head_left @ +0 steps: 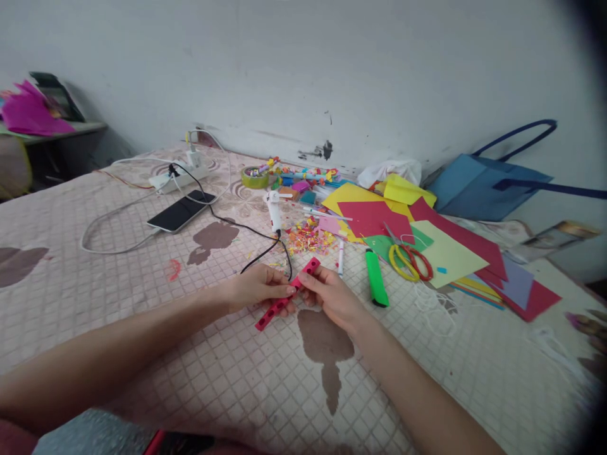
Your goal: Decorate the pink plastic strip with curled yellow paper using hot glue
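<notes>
Between my two hands is a narrow red strip [271,314] with a row of dark round spots along it, held slantwise above the table. My left hand [265,287] pinches it near its middle, thumb on top. Closer to the upper end, my right hand [327,291] grips it between thumb and fingers. Just beyond them lie a white glue gun [274,212] with a black cord and a heap of small colourful paper scraps [308,240]. A white marker [341,258] and a bright green cutter-like tool [376,278] rest right of the scraps.
Scissors [410,261] with yellow and red handles lie by coloured paper sheets [450,249] and white string [434,309]. A phone [181,212], power strip [177,179] and looping cables occupy the left. Green tape [255,178] sits near the wall; a blue bag [484,186] stands at right.
</notes>
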Demonstrator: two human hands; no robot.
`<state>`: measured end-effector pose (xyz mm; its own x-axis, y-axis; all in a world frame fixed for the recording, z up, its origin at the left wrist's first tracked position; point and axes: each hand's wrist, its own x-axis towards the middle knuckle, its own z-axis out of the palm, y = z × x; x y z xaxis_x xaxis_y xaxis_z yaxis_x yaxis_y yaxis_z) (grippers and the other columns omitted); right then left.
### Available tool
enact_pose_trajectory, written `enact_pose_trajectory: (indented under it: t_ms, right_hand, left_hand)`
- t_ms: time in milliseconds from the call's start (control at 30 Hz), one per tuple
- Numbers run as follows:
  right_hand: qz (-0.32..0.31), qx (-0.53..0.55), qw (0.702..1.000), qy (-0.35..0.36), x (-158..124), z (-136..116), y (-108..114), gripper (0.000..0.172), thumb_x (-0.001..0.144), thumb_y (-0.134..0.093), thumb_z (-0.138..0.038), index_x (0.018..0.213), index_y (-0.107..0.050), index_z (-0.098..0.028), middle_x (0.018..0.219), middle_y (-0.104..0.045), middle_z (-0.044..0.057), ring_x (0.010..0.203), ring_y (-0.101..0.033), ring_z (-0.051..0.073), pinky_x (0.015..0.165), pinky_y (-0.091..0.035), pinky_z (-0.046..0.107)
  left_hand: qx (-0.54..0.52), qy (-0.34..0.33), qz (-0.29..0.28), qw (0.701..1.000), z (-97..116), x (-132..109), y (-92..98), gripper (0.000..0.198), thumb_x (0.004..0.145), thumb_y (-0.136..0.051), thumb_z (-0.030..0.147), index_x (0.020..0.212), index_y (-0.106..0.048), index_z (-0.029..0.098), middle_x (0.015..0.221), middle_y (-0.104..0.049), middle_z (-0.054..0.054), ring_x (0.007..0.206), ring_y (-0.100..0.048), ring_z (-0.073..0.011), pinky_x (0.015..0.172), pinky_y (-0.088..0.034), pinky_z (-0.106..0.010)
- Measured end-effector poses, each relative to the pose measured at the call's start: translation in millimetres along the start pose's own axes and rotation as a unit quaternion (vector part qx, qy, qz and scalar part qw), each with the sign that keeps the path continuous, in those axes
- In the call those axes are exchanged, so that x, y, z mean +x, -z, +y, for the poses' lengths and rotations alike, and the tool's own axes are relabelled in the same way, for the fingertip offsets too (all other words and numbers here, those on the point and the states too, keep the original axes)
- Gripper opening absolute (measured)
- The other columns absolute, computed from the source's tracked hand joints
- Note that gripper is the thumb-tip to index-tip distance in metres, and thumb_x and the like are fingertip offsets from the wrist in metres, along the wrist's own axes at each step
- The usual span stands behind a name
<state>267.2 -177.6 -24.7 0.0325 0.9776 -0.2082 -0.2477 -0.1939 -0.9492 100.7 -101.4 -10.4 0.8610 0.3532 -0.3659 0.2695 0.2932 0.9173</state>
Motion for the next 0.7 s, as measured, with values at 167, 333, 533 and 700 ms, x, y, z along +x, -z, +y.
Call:
enact_pose_trajectory:
  t_ms: [167,333,533,700]
  right_hand:
    - [0.018,-0.005,1.0,0.017,1.5,-0.5,2.6,0.028,0.067,-0.07,-0.041,0.072,-0.058,-0.016,0.061,-0.056,-0.003,0.049,-0.046,0.006,0.045,-0.034,0.02]
    - [0.048,0.021,0.998,0.022,3.4,-3.6,6.5,0.029,0.064,-0.072,-0.041,0.071,-0.058,-0.017,0.061,-0.057,-0.004,0.049,-0.045,0.006,0.045,-0.035,0.02]
    - [-0.008,0.024,1.0,0.002,0.0,-3.3,1.2,0.028,0.066,-0.071,-0.04,0.074,-0.057,-0.017,0.063,-0.059,-0.002,0.052,-0.05,0.007,0.048,-0.035,0.02]
    - [0.029,0.03,0.999,0.03,2.7,-2.4,5.8,0.024,0.066,-0.072,-0.034,0.074,-0.059,-0.017,0.064,-0.057,-0.004,0.054,-0.049,0.006,0.05,-0.036,0.02]
  left_hand:
    - [0.017,0.002,-0.023,1.0,4.4,-3.4,2.2,0.038,0.072,-0.062,0.051,0.078,-0.063,0.013,0.077,-0.07,-0.005,0.059,-0.062,-0.0127,0.054,-0.045,-0.022]
    - [0.051,0.028,-0.057,0.997,5.6,-5.0,7.9,0.035,0.074,-0.062,0.048,0.08,-0.065,0.013,0.076,-0.07,-0.007,0.058,-0.061,-0.0112,0.051,-0.042,-0.02]
    - [0.032,0.007,-0.038,0.999,1.3,-1.8,6.0,0.032,0.074,-0.062,0.045,0.08,-0.064,0.013,0.075,-0.07,-0.006,0.056,-0.06,-0.0108,0.048,-0.039,-0.019]
    - [0.017,0.025,-0.038,0.999,7.6,-4.6,7.2,0.039,0.077,-0.056,0.051,0.086,-0.065,0.014,0.08,-0.07,-0.007,0.065,-0.063,-0.0136,0.062,-0.046,-0.025]
